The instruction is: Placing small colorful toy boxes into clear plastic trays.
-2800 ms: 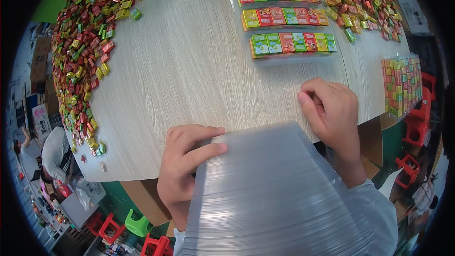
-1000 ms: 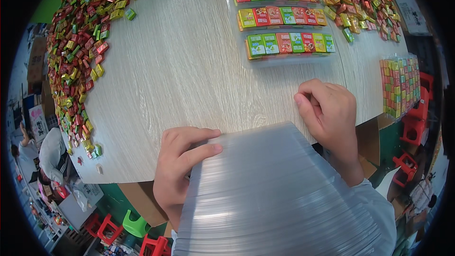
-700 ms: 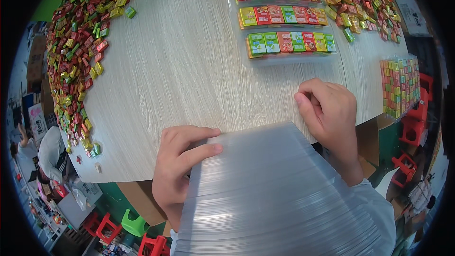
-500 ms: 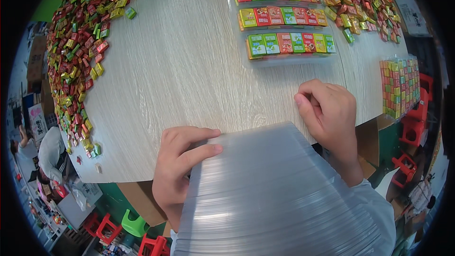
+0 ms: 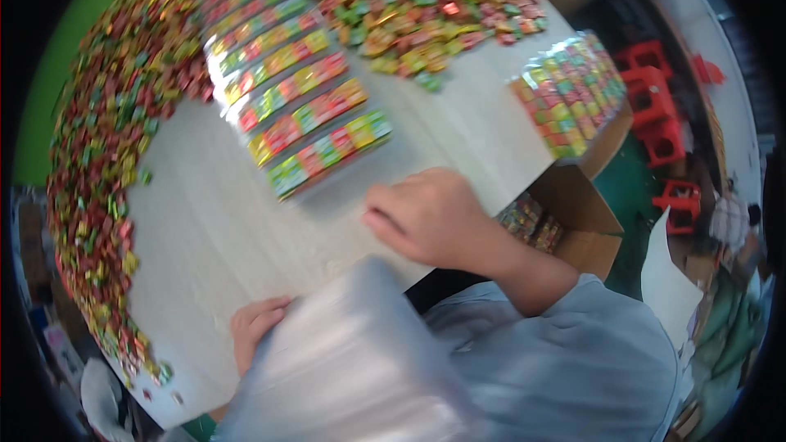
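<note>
A tall stack of thin clear plastic pieces (image 5: 352, 352) leans up from the lower edge, blurred by motion. My left hand (image 5: 256, 329) grips its left edge, partly hidden behind it. My right hand (image 5: 430, 217) is loosely closed above the table, right of the stack's top, with nothing visible in its fingers. Just beyond it lies a row of clear trays (image 5: 315, 190) filled with lines of small wrapped sweets in red, green and yellow. It runs away toward the far edge.
Loose sweets (image 5: 98, 221) are heaped along the table's left side, with another heap (image 5: 426, 12) at the far right. A block of packed sweets (image 5: 573, 98) stands at the right edge. Below is an open cardboard box (image 5: 585, 205) holding more packs. Red stools (image 5: 655, 115) stand beyond.
My view has turned, so the trays and heaps appear further left. My right hand is further from the stack and nearer the trays. The left hand keeps to the stack's edge.
</note>
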Available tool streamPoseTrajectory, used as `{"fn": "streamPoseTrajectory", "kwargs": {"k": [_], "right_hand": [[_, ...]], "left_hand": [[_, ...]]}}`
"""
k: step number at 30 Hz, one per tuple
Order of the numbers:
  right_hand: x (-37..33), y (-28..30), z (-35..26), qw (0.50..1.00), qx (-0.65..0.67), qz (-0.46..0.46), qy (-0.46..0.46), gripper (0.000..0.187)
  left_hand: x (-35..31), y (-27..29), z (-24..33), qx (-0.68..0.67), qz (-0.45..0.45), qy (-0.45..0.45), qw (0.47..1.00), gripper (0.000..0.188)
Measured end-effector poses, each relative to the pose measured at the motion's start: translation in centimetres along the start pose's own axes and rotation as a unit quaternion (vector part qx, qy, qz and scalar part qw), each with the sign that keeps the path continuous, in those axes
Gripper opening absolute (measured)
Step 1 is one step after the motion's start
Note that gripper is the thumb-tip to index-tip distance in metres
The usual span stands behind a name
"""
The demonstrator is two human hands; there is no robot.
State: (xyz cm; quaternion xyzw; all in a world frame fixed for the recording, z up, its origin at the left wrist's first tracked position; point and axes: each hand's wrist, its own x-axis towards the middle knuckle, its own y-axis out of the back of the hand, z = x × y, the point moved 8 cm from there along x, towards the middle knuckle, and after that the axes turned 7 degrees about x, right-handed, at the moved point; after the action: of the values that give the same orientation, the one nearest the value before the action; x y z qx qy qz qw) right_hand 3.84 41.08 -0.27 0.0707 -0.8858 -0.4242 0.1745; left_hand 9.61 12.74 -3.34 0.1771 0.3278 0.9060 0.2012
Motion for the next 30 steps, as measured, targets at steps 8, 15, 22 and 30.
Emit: {"fn": "streamPoseTrajectory", "kwargs": {"k": [8,15,22,30], "right_hand": [[0.3,0.5,-0.4,0.999,0.008,0.014,0.027,0.017],[0.0,0.1,0.0,1.000,-0.009,-0.004,0.016,0.018],[-0.5,0.6,-0.7,0.999,0.011,0.014,0.037,0.014],[0.0,0.4,-0.6,0.999,0.023,0.012,0.039,0.014]], "left_hand": [[-2.0,-1.2,-6.0,-0.012,0.041,0.041,0.998,0.033],[0.3,-0.1,-1.1,-0.187,0.163,0.139,0.959,0.033],[0.0,-1.3,-2.0,-0.128,0.037,0.084,0.987,0.032],[0.5,-0.8,-1.4,-0.085,0.009,0.078,0.993,0.037]]}}
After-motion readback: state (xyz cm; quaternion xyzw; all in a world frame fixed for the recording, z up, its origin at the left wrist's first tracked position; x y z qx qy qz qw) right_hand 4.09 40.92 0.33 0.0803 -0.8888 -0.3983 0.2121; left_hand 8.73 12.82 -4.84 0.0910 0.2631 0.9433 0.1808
